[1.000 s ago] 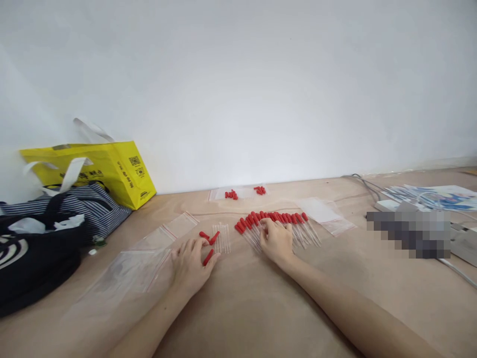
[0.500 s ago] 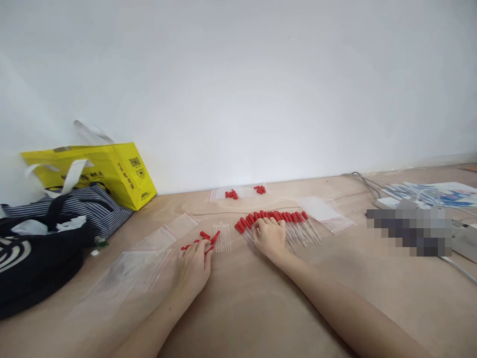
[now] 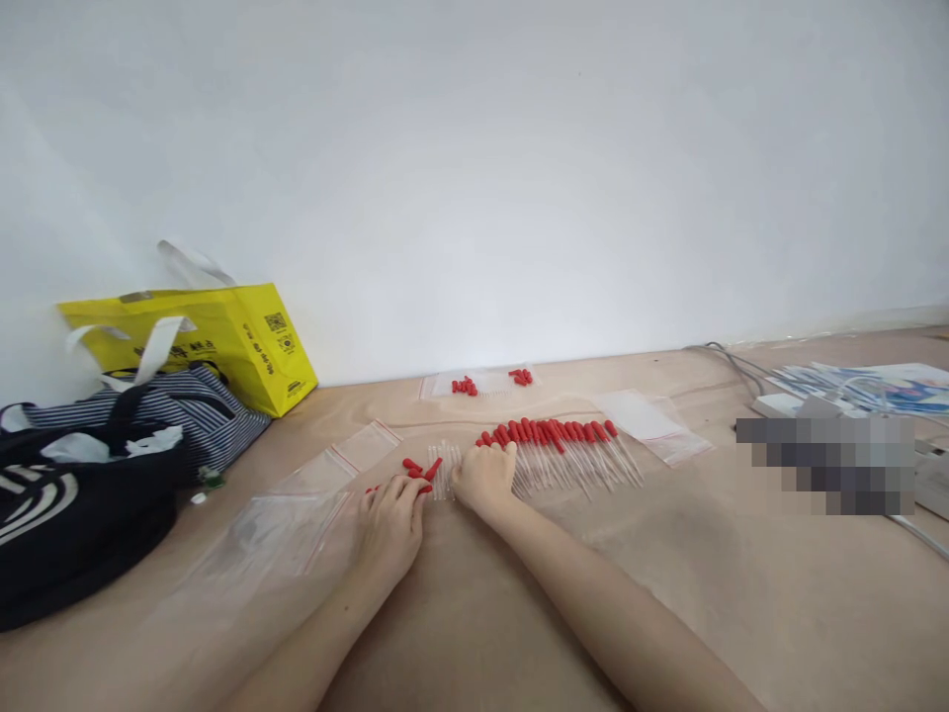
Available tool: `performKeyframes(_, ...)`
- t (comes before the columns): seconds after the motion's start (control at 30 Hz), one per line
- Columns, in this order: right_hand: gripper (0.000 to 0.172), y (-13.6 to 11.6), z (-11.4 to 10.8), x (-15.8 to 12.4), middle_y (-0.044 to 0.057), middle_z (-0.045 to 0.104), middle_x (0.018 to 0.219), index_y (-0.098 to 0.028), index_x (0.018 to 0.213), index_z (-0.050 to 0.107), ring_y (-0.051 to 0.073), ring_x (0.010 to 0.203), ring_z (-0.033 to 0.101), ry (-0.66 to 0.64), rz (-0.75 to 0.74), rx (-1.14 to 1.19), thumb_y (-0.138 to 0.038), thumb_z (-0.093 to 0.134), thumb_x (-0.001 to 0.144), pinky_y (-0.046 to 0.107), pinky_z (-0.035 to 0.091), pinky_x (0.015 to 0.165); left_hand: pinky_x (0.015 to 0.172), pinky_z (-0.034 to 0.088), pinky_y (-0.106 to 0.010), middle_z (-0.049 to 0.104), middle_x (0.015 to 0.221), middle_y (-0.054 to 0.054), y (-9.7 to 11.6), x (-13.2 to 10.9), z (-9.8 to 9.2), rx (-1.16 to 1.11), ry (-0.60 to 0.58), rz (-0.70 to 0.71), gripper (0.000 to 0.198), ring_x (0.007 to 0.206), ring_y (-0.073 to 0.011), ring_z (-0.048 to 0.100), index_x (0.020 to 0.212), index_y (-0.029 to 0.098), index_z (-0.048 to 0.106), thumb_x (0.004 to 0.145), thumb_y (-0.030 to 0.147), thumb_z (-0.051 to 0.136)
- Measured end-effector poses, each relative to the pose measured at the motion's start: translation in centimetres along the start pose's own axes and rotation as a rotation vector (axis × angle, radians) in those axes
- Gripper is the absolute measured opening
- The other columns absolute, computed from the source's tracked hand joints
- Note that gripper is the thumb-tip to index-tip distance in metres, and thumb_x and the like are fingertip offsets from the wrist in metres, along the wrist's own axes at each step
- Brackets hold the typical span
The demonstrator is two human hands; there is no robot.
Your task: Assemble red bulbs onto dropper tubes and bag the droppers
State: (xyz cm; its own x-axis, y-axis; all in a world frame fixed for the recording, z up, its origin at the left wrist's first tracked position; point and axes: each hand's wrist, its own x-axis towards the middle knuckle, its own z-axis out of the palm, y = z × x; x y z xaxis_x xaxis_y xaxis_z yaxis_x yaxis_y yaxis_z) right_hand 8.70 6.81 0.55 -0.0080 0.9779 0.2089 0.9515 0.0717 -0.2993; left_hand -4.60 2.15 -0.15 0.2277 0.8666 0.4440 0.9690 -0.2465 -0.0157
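Note:
A row of clear droppers with red rubber bulbs (image 3: 563, 447) lies on the tan table. My right hand (image 3: 485, 479) rests at the row's left end, fingers curled over the nearest dropper; what it grips is hidden. Just left of it lie several bare clear tubes (image 3: 443, 467) and loose red bulbs (image 3: 421, 469). My left hand (image 3: 391, 522) lies palm down, red-nailed fingers stretched toward those bulbs and touching them. Empty zip bags (image 3: 297, 514) lie to its left.
A yellow bag (image 3: 222, 341), a striped bag (image 3: 185, 410) and a black bag (image 3: 66, 514) stand at the left by the white wall. More bagged red bulbs (image 3: 485, 382) lie at the back. Cables, papers and a blurred patch (image 3: 830, 450) fill the right.
My right hand slid left along the dropper row to its left end, beside the bare tubes. My left hand turned palm down and reached onto the loose red bulbs.

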Motion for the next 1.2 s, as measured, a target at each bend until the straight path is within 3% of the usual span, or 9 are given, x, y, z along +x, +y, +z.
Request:
performKeyframes(0.23,0.022,1.3,-0.9,-1.0,0.013,0.065,0.077,-0.012,0.074,0.063,0.023,0.079,0.055,0.037,-0.035,0.016,-0.026,0.045,0.075,0.037,0.023,0.075,0.069,0.037,-0.035,0.065,0.089,-0.005,-0.4,0.0,0.8,-0.150,0.062,0.063,0.018,0.079,-0.0227,0.059,0.089,0.020,0.059,0.081,0.024,0.043)
performKeyframes(0.43,0.014,6.3,-1.4,-4.1,0.003,0.062,0.075,-0.016,0.076,0.052,0.014,0.068,0.053,0.156,-0.345,0.288,-0.019,0.039,0.082,0.027,0.025,0.066,0.071,0.039,-0.035,0.067,0.082,-0.005,0.6,-0.2,1.2,-0.357,0.163,0.155,0.022,0.077,-0.0203,0.060,0.088,0.019,0.059,0.084,0.030,0.040)
performKeyframes(0.6,0.012,9.8,-2.0,-6.8,0.000,0.061,0.074,-0.017,0.080,0.050,0.012,0.064,0.050,0.205,-0.515,0.358,-0.014,0.038,0.083,0.028,0.024,0.071,0.076,0.036,-0.036,0.068,0.082,-0.003,2.6,-0.5,0.9,-0.420,0.179,0.239,0.021,0.076,-0.0181,0.060,0.088,0.021,0.059,0.085,0.027,0.039)
performKeyframes(0.87,0.015,10.0,-2.4,-7.6,0.000,0.061,0.072,-0.017,0.081,0.052,0.011,0.065,0.051,0.240,-0.589,0.296,-0.012,0.038,0.081,0.030,0.021,0.074,0.086,0.027,-0.039,0.068,0.083,-0.001,4.7,-0.8,0.3,-0.477,0.143,0.276,0.019,0.075,-0.0159,0.061,0.090,0.022,0.057,0.086,0.021,0.039)
performKeyframes(1.2,0.024,10.2,-2.4,-7.7,0.000,0.057,0.066,-0.019,0.086,0.058,0.011,0.057,0.043,0.237,-0.659,0.193,-0.008,0.040,0.073,0.028,0.019,0.063,0.084,0.030,-0.039,0.066,0.074,-0.002,5.1,-1.3,0.5,-0.563,0.091,0.189,0.026,0.070,-0.0167,0.059,0.078,0.020,0.055,0.087,0.030,0.033)
